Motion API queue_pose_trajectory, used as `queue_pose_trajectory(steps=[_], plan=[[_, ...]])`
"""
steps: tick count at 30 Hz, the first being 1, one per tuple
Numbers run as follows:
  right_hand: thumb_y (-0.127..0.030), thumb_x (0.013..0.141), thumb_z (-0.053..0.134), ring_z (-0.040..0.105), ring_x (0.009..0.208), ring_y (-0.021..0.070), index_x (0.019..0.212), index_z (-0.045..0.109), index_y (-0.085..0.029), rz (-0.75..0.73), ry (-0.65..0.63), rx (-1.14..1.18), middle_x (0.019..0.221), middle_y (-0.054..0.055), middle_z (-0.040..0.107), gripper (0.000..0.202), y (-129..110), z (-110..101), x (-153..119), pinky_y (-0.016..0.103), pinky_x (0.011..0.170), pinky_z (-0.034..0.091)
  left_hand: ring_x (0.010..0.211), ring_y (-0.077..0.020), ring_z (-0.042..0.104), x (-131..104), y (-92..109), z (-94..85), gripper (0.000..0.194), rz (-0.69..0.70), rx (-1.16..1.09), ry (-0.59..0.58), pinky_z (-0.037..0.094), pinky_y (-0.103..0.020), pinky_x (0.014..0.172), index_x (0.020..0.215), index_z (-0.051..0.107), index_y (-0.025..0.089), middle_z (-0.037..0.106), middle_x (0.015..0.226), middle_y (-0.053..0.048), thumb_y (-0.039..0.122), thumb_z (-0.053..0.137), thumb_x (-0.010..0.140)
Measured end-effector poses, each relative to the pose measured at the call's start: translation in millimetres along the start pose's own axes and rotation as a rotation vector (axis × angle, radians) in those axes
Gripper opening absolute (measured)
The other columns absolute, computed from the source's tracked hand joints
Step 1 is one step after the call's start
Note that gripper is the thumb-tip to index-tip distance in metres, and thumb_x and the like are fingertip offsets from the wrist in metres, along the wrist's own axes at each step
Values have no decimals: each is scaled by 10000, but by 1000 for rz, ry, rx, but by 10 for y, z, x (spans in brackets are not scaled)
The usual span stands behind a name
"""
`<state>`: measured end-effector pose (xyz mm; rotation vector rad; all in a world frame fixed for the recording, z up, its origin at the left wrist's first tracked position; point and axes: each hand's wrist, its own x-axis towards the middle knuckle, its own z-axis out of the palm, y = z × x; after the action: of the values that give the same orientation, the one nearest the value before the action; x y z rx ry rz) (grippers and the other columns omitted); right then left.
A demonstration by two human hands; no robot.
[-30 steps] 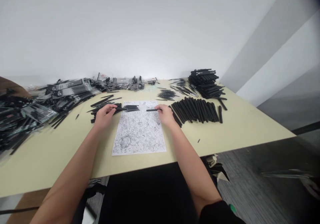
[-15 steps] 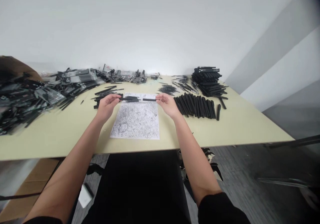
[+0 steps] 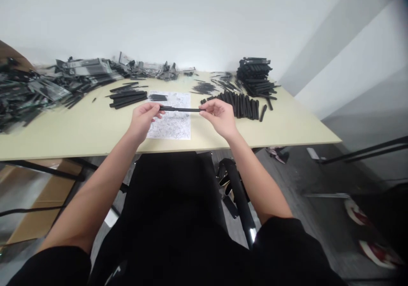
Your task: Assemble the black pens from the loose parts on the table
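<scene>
Around and below your table (image 3: pixel 280 128)
Ahead of you stands a white wall (image 3: pixel 178 18), greyer toward the right. Under the table's left side you have a brown cardboard box (image 3: pixel 54 196); on your right, dark bars (image 3: pixel 376 147) slant above the grey floor (image 3: pixel 293 173), and what may be red-and-white shoes (image 3: pixel 378 254) show dimly.

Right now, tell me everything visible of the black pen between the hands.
The black pen is slim and straight, plastic by its look, thicker on its left part, with a possible clip there. It is roughly level, seen against the marked sheet; the left hand pinches one end, the right hand the other. Its tips are unclear.
</scene>
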<state>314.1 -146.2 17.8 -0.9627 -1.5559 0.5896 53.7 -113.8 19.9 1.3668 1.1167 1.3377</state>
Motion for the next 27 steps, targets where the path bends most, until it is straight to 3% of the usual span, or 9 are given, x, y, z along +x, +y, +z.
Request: queue_pose_trajectory(steps=[8,13,19,27], plan=[[-235,805,719,700,941,187,773,683,-244,-98,14,-88,878,-20,712,49,-212,-144,-278,414,961,538,558,-93,590,-203,67,170,131,-191,-196,-58,419,-190,519,803,633,124,664,658,-40,235,649,869],[-279,820,712,679,846,162,835,703,-260,-123,26,-164,914,-20,733,26,-314,-136,-281,375,899,553,583,-89,589,-281,101,153,110,-98,-196,-69,422,-192,548,849,617,146,654,680,-19,239,669,876],[-307,826,692,672,865,164,872,672,-249,-55,68,-134,931,-6,731,77,-119,-54,-234,359,886,550,659,-105,623,-309,102,100,159,31,-180,-101,442,-202,597,884,609,188,657,702,3,297,717,842],[-331,859,657,679,884,172,912,650,-235,-44,74,-130,936,23,726,111,94,233,-221,350,898,542,578,-83,585,-206,-171,-18,230,-77,-324,-83,423,-203,581,836,598,165,676,682,-7,316,764,785]])
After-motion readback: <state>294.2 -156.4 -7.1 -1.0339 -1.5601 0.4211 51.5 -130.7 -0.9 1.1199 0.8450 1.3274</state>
